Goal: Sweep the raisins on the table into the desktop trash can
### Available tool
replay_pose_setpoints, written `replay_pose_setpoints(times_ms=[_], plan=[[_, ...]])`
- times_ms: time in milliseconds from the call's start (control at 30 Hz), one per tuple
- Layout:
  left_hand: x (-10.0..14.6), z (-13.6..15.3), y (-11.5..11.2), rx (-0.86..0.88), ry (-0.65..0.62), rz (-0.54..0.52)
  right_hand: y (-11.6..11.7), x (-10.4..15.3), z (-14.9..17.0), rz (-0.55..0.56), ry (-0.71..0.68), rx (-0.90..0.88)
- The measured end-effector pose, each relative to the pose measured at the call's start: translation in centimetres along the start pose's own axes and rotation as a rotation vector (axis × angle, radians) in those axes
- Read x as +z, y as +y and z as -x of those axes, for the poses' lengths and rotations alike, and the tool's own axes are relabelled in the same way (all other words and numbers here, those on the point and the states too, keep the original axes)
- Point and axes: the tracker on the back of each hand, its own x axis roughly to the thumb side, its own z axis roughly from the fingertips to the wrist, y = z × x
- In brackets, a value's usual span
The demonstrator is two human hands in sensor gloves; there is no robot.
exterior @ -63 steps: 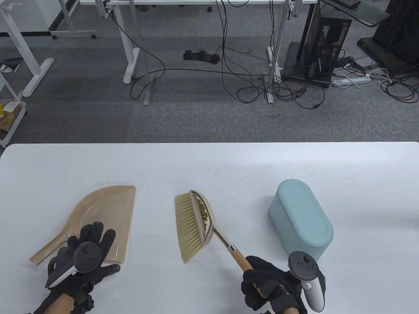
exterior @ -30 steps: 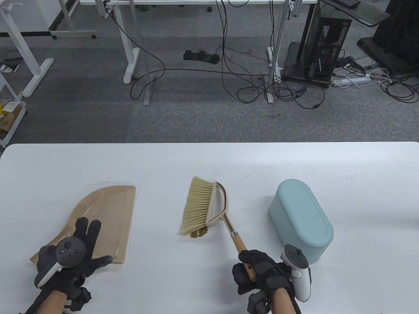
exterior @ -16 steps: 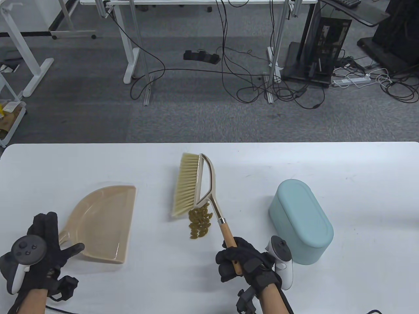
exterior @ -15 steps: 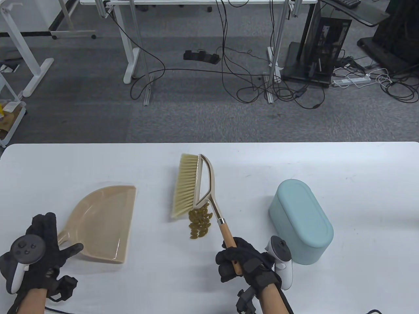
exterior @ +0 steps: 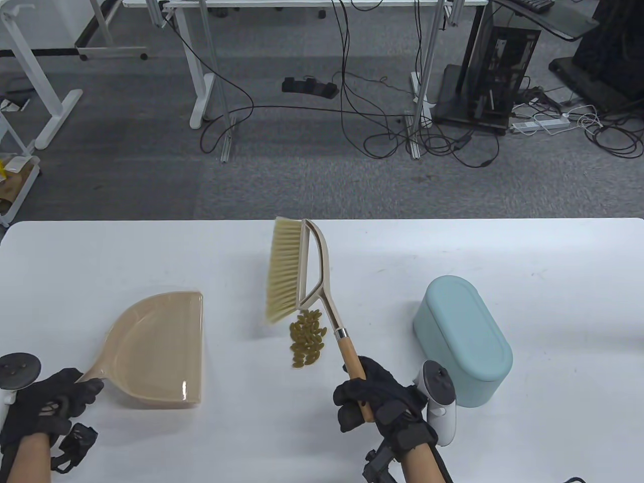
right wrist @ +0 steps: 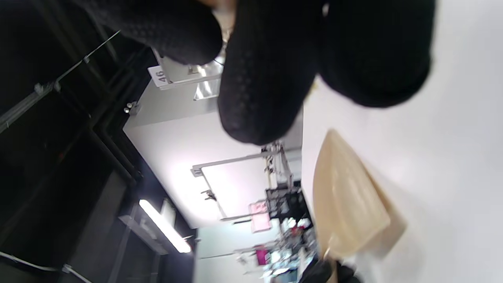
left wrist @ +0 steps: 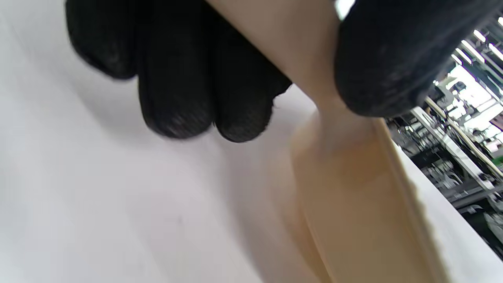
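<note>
A pile of greenish raisins (exterior: 306, 338) lies on the white table (exterior: 453, 251) near its middle. My right hand (exterior: 375, 400) grips the wooden handle of a beige brush (exterior: 287, 274), whose bristles hang just behind and left of the raisins, above the table. My left hand (exterior: 48, 405) grips the handle of the beige dustpan (exterior: 156, 347) at the left; its fingers (left wrist: 177, 78) wrap the handle in the left wrist view. The dustpan (right wrist: 346, 200) also shows in the right wrist view. The light blue desktop trash can (exterior: 460, 339) stands at the right, lid shut.
The table's far edge runs behind the brush. Beyond it are floor cables, desk legs and a computer tower (exterior: 495, 65). The trash can stands close to my right hand.
My right hand lifted the brush off the raisins and carried it back, uncovering the pile. My left hand slid back from the dustpan's blade and took hold of its handle; the dustpan shifted slightly.
</note>
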Motion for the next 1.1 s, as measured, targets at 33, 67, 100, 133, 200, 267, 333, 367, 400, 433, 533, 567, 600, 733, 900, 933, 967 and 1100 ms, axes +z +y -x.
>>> replay_pose_setpoints(times_ms=[33,67,100,133,200,267,333,367,400,433,533,567,600,733,900,933,967,1100], plan=[[0.1,-0.2,-0.2,0.007,-0.040,0.032,-0.1,0.4,-1.1,0.027,-0.008,0.076],[0.2,-0.8,-0.6,0.019,-0.117,0.051,-0.2,1.0,-2.6,0.076,-0.006,0.196],[0.4,-1.4,-1.0,0.030,-0.165,0.051,-0.1,1.4,-3.6,0.115,0.001,0.283],[0.6,-2.1,-1.5,0.037,-0.207,0.034,0.0,1.9,-4.5,0.154,0.006,0.361],[1.3,-4.1,-3.3,0.059,-0.330,0.005,0.7,2.8,-6.2,0.261,0.018,0.559],[2.2,-6.4,-5.3,0.038,-0.365,-0.043,1.6,3.5,-7.1,0.312,0.038,0.750],[2.9,-8.3,-7.3,-0.045,-0.381,-0.071,2.6,4.0,-7.4,0.310,0.098,0.904],[3.0,-9.1,-8.4,-0.117,-0.382,-0.081,3.2,4.1,-7.2,0.317,0.133,0.971],[3.0,-9.5,-9.0,-0.162,-0.383,-0.083,3.6,4.0,-6.9,0.318,0.153,1.013],[3.0,-9.9,-9.7,-0.219,-0.382,-0.086,4.0,4.0,-6.6,0.309,0.181,1.059],[2.8,-10.5,-11.2,-0.367,-0.317,-0.121,4.9,3.8,-4.6,0.173,0.308,1.041],[2.8,-10.5,-11.4,-0.380,-0.314,-0.125,5.1,3.8,-3.9,0.113,0.335,0.979],[2.7,-10.5,-11.7,-0.408,-0.280,-0.129,5.5,3.8,-2.8,0.047,0.348,0.862],[2.6,-10.6,-12.4,-0.458,-0.214,-0.096,7.6,4.2,0.1,-0.024,0.317,0.506],[2.8,-10.9,-12.7,-0.482,-0.182,-0.101,10.7,4.0,2.0,-0.157,0.235,0.235],[2.8,-10.8,-12.8,-0.479,-0.182,-0.106,11.0,3.9,1.7,-0.187,0.189,0.186],[2.7,-10.7,-12.8,-0.477,-0.179,-0.105,11.2,3.9,1.3,-0.189,0.175,0.181],[2.4,-10.1,-13.0,-0.454,-0.170,-0.086,10.7,3.8,-0.8,-0.090,0.018,0.322]])
